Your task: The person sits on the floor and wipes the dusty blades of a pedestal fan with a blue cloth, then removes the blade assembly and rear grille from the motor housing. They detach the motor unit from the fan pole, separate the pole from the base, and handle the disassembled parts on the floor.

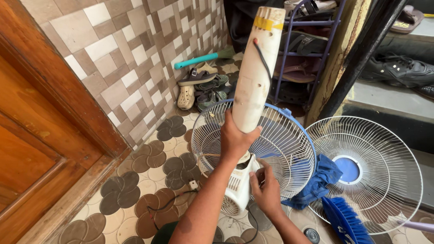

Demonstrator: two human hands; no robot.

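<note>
The white plastic fan body with its long cream stand column (257, 77) is held upended over the patterned floor tiles (149, 180), its rear wire guard (275, 149) still attached. It looks top-heavy, stiff and smooth, best held at the column's base and the motor housing (238, 190). The left hand (235, 138) is clenched round the column; the right hand (267, 190) curls its fingers against the housing. A yellow tape band (267, 23) wraps the column's end. A loose front grille (368, 174), blue cloth (316, 180) and blue brush (346, 221) lie beside.

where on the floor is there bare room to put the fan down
Free patch: patterned floor tiles between the wooden door and the fan's rear guard. Crowded: right side, with loose grille, blue cloth and brush; sandals by the wall.
</note>
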